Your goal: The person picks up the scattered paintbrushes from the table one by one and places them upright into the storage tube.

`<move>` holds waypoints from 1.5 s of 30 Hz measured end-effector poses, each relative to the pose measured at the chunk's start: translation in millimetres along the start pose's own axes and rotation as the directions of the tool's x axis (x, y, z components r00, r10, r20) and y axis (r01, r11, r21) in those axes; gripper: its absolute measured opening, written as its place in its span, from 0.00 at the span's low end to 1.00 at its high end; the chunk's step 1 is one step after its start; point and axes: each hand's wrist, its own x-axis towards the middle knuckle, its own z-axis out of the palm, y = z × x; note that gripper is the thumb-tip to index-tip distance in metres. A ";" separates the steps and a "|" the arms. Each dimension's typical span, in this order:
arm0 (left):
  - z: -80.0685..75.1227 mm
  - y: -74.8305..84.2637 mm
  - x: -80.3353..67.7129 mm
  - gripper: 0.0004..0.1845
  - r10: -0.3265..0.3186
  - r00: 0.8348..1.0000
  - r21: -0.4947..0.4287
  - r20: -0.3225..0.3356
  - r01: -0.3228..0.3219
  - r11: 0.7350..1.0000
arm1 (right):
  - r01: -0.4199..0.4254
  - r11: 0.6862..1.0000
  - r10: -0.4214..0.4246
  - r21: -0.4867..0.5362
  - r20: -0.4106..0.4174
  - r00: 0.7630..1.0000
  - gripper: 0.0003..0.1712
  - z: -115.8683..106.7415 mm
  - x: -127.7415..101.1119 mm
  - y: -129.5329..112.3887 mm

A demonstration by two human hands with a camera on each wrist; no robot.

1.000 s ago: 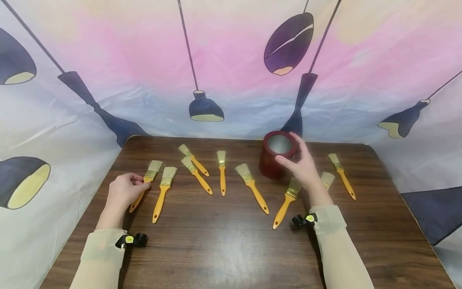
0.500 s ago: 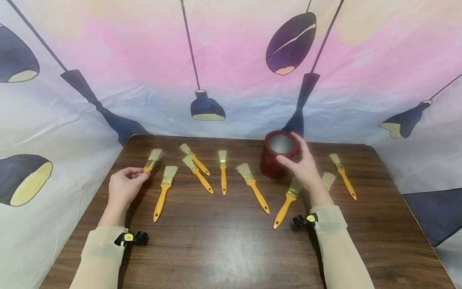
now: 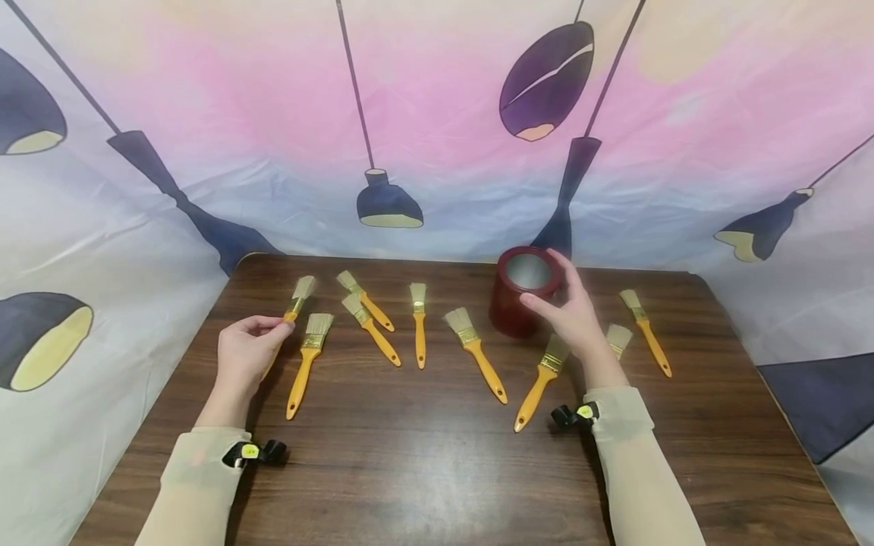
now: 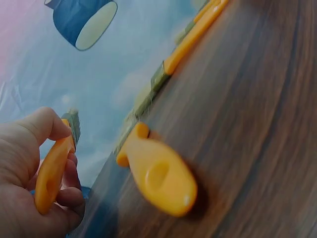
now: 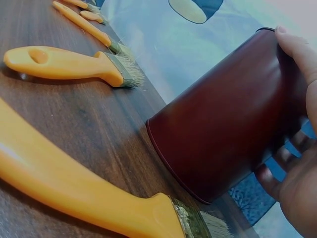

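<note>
My left hand (image 3: 247, 350) holds a yellow-handled paintbrush (image 3: 297, 298) lifted off the table, bristles pointing away; the left wrist view shows the handle (image 4: 52, 171) gripped between thumb and fingers. My right hand (image 3: 572, 311) grips the side of a dark red cylindrical cup (image 3: 520, 292) that stands upright on the wooden table (image 3: 423, 462); in the right wrist view the fingers (image 5: 302, 47) wrap the cup (image 5: 228, 129). Several more yellow paintbrushes lie in a row on the table, one (image 3: 309, 364) just right of my left hand and one (image 3: 541, 381) beneath my right wrist.
A printed fabric backdrop (image 3: 437, 121) closes in the table at the back and both sides. Two brushes (image 3: 644, 331) lie right of the cup near the table's right edge. The near half of the table holds only my forearms.
My left hand picked up the leftmost brush and lifted it, moving it slightly right and away. My right hand stayed on the cup.
</note>
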 end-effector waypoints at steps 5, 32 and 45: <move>11.6 11.0 -3.3 0.14 0.043 0.998 -0.028 0.051 -0.042 0.999 | -0.003 1.000 0.003 0.001 -0.005 1.000 0.57 -3.8 0.5 0.3; 190.5 168.8 -18.6 0.10 0.411 0.888 -0.543 0.204 -0.247 0.803 | -0.012 1.000 0.012 -0.009 -0.004 1.000 0.56 -1.0 1.2 3.7; 255.7 202.8 -42.3 0.11 0.524 0.810 -0.623 0.265 -0.271 0.734 | -0.016 1.000 0.016 0.012 0.012 1.000 0.56 -0.2 3.4 3.2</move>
